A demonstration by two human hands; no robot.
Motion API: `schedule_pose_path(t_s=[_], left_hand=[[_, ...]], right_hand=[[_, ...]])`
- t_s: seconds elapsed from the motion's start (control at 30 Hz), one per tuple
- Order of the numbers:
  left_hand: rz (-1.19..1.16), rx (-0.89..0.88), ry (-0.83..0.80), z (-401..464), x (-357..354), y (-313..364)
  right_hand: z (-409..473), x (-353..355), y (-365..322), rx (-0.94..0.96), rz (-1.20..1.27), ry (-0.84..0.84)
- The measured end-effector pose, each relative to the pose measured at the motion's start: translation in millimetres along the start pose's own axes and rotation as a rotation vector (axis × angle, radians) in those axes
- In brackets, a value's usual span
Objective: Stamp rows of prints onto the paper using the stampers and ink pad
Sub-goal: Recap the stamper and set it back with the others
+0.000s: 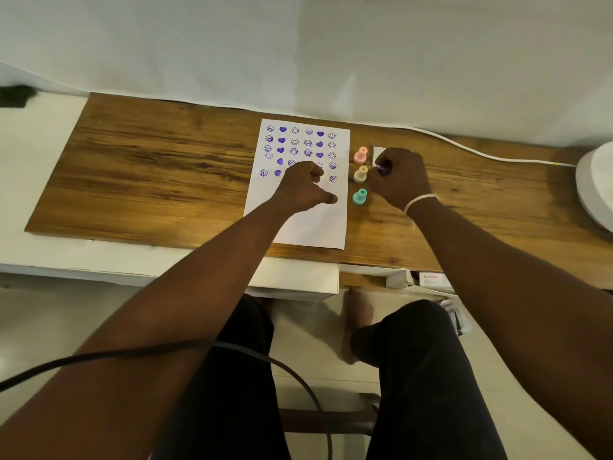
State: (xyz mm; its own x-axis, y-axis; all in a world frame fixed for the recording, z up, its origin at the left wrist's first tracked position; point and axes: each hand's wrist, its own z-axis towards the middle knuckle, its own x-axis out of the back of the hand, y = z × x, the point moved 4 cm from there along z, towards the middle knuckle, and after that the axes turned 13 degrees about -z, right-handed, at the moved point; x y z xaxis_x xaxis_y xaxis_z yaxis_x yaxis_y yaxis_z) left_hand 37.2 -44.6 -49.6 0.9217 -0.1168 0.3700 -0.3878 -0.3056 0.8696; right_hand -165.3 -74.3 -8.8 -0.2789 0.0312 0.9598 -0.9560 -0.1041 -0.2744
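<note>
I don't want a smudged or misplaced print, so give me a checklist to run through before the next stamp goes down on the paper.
1. Paper held flat: ok, the left hand presses on it.
2. Stamper in the right hand: ok, a purple tip shows between the fingers.
3. Stamper inked: cannot tell, the hand covers most of the ink pad.
4. Free space for prints: ok, the lower half of the sheet is blank.
5. Next slot in the current row: cannot tell, the left hand hides it.
6. Spare stampers out of the way: ok, pink, cream and green stand beside the paper.
</note>
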Motion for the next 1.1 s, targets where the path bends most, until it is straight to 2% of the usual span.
schedule_pose_path(t_s=[0.1, 0.3, 0.4, 0.47, 0.5, 0.57, 0.6, 0.67, 0.8, 0.97, 1.1], left_hand=[[-0.037, 0.0, -0.007, -1, -4, 2], [-0.098, -0.03, -0.036, -3, -13, 9], [-0.106, -0.049, -0.014, -2, -11, 15], [-0.14, -0.062, -0.002, -1, -10, 21], [-0.157, -0.076, 0.006, -1, -10, 25], [-0.19, -0.118, 0.022, -1, -10, 36], [-0.2, -0.142, 0.022, 0, -11, 43], [-0.231, -0.18, 0.007, 0, -13, 56], [-0.289, -0.293, -0.001, -8, -21, 85], [-0.155, -0.363, -0.005, -13, -32, 103], [-0.088, -0.375, 0.017, -12, -40, 108]], right_hand=[[25, 1, -9, 0.037, -0.091, -0.047], [45, -22, -25, 0.168, -0.283, -0.321], [42, -27, -21, 0.185, -0.27, -0.336], [42, -22, -12, 0.028, -0.092, -0.28], [42, -19, -5, -0.12, 0.096, -0.263], [37, -15, 3, -0.439, 0.711, -0.339], [33, -12, 2, -0.522, 1.003, -0.405], [27, -4, 0, -0.528, 1.29, -0.518], [17, 10, 5, -0.481, 1.452, -0.572], [8, 17, 17, -0.499, 1.545, -0.6], [-1, 20, 30, -0.452, 1.529, -0.596]])
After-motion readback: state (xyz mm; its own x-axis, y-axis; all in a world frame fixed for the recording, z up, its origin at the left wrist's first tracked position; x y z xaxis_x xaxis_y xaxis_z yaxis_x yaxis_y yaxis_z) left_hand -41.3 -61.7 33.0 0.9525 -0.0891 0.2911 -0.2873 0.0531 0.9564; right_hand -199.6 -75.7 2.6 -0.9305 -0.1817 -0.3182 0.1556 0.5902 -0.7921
